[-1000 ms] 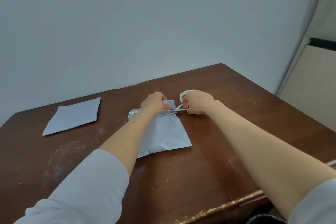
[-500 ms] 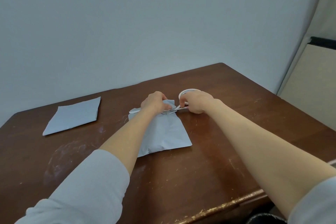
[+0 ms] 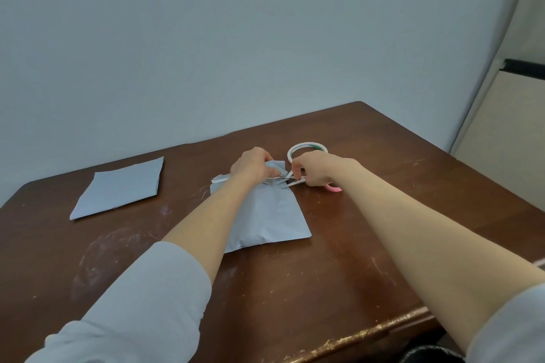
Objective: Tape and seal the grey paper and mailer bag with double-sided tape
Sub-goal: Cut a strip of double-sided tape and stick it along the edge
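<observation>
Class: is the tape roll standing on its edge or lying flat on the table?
Lying flat: the tape roll rests on the table with its ring opening facing up, its near side hidden behind the right hand.

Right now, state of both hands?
Left hand: closed, pinching the folded top of the grey bag.
Right hand: closed on the pink-handled scissors, blades at the bag's top.

**Hands crowd the table's [image 3: 383, 200] middle; bare wood at the edges**

The left hand [image 3: 253, 165], gripping the mailer bag's [image 3: 265, 215] far end, meets the right hand [image 3: 318, 169], which holds scissors [image 3: 334, 188]. A tape roll [image 3: 306, 146] sits just behind. Grey paper [image 3: 118, 188] lies toward the left edge, well apart. Bare wood runs along the near and right edges. A wall [image 3: 265, 38] closes the far edge.
</observation>
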{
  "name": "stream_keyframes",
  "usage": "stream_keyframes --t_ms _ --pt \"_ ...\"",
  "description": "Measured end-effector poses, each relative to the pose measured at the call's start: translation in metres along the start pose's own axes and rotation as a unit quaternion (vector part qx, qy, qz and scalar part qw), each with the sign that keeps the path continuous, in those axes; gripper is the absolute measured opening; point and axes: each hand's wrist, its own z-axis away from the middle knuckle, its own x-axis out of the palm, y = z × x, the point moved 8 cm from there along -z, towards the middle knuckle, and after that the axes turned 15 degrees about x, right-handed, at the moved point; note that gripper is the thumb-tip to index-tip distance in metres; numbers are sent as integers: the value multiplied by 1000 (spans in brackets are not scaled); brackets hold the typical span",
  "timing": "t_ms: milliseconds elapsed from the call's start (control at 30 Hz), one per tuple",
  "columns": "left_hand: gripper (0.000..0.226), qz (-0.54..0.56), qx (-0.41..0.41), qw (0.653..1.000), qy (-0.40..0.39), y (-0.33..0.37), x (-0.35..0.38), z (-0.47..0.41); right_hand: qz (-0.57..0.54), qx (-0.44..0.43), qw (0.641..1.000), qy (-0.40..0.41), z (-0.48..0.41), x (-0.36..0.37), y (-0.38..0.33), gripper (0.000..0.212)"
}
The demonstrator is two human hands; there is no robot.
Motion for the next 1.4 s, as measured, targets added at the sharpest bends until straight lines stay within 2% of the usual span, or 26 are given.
stream_keyframes --t_ms 233,300,400,500,600,667,833,933,1033,1100,1267,1400 --pt "30 -4 0 1000 3 -2 0 -1 -31 3 999 9 -4 -2 3 36" --pt "32 -11 -1 1000 -8 -2 -1 -2 -32 4 999 10 -4 -4 5 30" --pt "35 -17 -7 1000 -18 -5 -4 -2 -87 18 994 69 -8 -20 12 13" --pt "35 -18 -11 1000 -21 -8 -4 -3 -96 25 987 127 -12 -28 10 21" --pt "35 -24 -9 999 -21 -9 -3 -4 -42 -18 996 80 -21 -13 -11 35" --pt "33 -23 -8 1000 -18 -9 -4 -5 -15 -15 998 59 -27 -7 -15 41" --pt "37 -21 2 1000 -14 -12 -3 -7 -56 -4 997 61 -32 -10 -14 27" --pt "43 -30 51 998 13 -4 -5 -10 -77 0 994 76 -34 -12 -14 29" --pt "25 -92 97 990 48 15 -12 -12 -94 8 992 78 -36 -10 -13 29" --pt "19 -135 111 984 29 25 -8 -14 -89 14 992 88 -34 -11 -11 26" --pt "23 -133 88 987 18 27 -1 -19 -90 35 990 102 -35 -11 -6 17" --pt "22 -103 78 992 4 27 3 -22 -122 37 987 102 -30 -11 0 19"
